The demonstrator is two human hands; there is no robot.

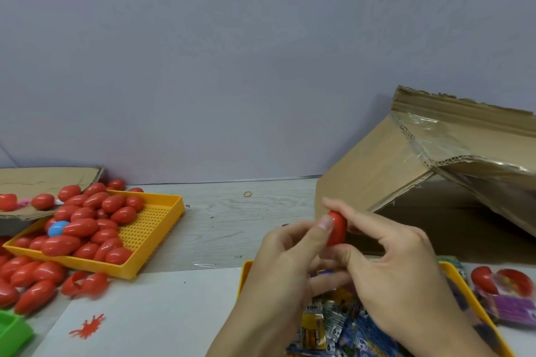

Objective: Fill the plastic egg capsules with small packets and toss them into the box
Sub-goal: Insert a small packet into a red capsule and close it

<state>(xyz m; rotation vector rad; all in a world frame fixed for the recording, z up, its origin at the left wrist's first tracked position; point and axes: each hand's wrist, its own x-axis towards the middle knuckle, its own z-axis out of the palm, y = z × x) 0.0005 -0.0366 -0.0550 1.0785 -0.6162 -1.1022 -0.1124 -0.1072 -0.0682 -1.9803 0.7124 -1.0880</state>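
- Two hands, left hand [285,258] and right hand [397,264], pinch one red egg capsule [337,228] together above the packet tray [452,272].
- Step: likely closing a filled capsule.
- Next: toss rightward into the cardboard box [385,165], needing release.

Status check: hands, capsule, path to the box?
Both hands, left hand and right hand, pinch one red capsule. Cardboard box just behind it. Nothing between.

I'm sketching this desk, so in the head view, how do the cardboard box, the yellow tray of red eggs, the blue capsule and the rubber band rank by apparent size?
1. cardboard box
2. yellow tray
3. blue capsule
4. rubber band, which lies farther back
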